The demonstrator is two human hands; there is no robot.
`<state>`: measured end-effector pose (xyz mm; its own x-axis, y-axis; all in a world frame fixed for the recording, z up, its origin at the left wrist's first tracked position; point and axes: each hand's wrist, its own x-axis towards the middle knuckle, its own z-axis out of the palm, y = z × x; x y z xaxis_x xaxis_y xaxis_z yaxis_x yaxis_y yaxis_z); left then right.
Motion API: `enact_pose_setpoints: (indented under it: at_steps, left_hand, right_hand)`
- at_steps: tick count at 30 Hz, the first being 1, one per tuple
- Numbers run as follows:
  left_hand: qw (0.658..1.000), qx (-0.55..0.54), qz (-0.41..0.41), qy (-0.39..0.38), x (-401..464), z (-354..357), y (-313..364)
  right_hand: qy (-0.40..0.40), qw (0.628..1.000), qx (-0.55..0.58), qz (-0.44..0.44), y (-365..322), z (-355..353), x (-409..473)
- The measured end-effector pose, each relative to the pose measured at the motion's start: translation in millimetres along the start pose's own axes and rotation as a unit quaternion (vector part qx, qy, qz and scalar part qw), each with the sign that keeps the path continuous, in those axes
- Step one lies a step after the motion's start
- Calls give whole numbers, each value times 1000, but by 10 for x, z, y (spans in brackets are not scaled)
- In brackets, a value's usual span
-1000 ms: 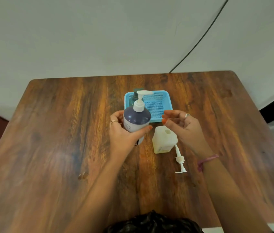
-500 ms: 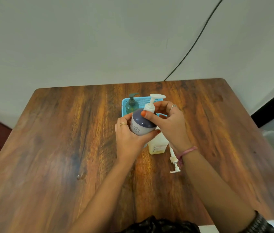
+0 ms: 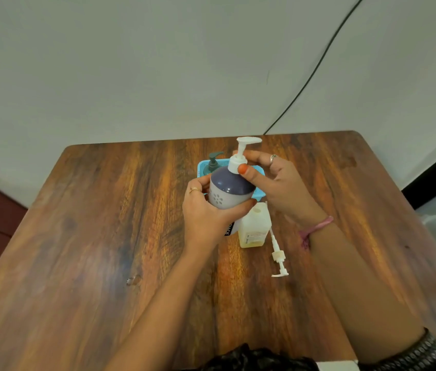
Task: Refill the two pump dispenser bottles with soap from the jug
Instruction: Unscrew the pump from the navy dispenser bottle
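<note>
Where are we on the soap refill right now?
Done: a loose pump lies on the table beside the open jug. In hand: the left hand grips the purple bottle while the right hand pinches its pump collar. Left: pouring into it, and the green bottle in the basket looks untouched.

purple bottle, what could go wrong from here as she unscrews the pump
The purple bottle is held tilted above the table by the left hand; once the right hand frees its pump collar, soap could spill. The open jug stands close below and could be knocked over.
</note>
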<state>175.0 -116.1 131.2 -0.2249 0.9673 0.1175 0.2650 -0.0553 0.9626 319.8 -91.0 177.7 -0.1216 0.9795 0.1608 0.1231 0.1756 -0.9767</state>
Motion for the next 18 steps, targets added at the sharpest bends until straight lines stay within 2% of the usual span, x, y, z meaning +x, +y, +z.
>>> enact_pose_setpoints:
  at_steps: [3, 7, 9, 10, 14, 16, 18]
  left_hand:
    - [1000, -10, 0, 5, 12, 10, 78]
    - [1000, -9, 14, 4, 13, 16, 160]
    - [1000, -13, 15, 6, 23, 19, 171]
    - [1000, -14, 10, 9, 30, 18, 169]
    - [1000, -14, 5, 20, 58, -19, 163]
    - [1000, -20, 4, 21, 57, -33, 164]
    - [1000, -24, -1, 21, 46, -34, 173]
  right_hand:
    - [-13, 999, 34, 31, -45, -35, 0]
    - [116, 992, 44, 17, -96, 155, -20]
    - [149, 987, 61, 17, -123, 203, -7]
    - [139, 988, 59, 21, -134, 199, 2]
    - [14, 997, 67, 23, -165, 129, -6]
    - [17, 995, 99, 16, -189, 147, -6]
    - [77, 994, 81, -10, -200, 211, 8]
